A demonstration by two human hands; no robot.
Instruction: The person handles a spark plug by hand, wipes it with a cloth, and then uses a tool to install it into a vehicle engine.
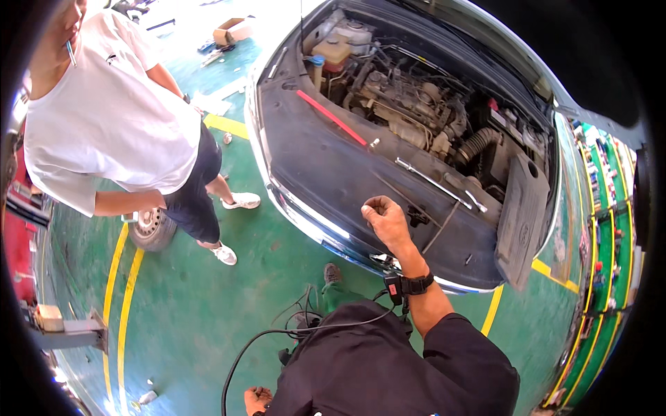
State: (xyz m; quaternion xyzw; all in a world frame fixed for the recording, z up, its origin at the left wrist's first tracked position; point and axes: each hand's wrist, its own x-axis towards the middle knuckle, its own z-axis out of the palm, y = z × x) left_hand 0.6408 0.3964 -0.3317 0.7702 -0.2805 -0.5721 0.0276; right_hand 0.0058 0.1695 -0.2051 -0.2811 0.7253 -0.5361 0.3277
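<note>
My right hand (386, 216) is raised over the front of a car's open engine bay (416, 104), its fingers curled and thumb against them; whatever they may hold is hidden. Below it, a black front cover panel (326, 166) carries a red bar-shaped tool (331, 118), with a small metal piece (375, 143) at its end. A long chrome ratchet or wrench (437, 182) lies along the panel, and a short metal tool (476, 202) is near its end. At the lower edge, my left hand (258, 400) hangs beside my body, fingers curled, their contents not visible.
A person in a white shirt (114, 118) stands at the left, near a wheel (152, 229). A dark plastic cover (520, 222) leans at the bay's right corner. A black cable (243, 350) loops by my waist. Shelves (607, 243) line the right side; a lift arm (69, 334) is lower left.
</note>
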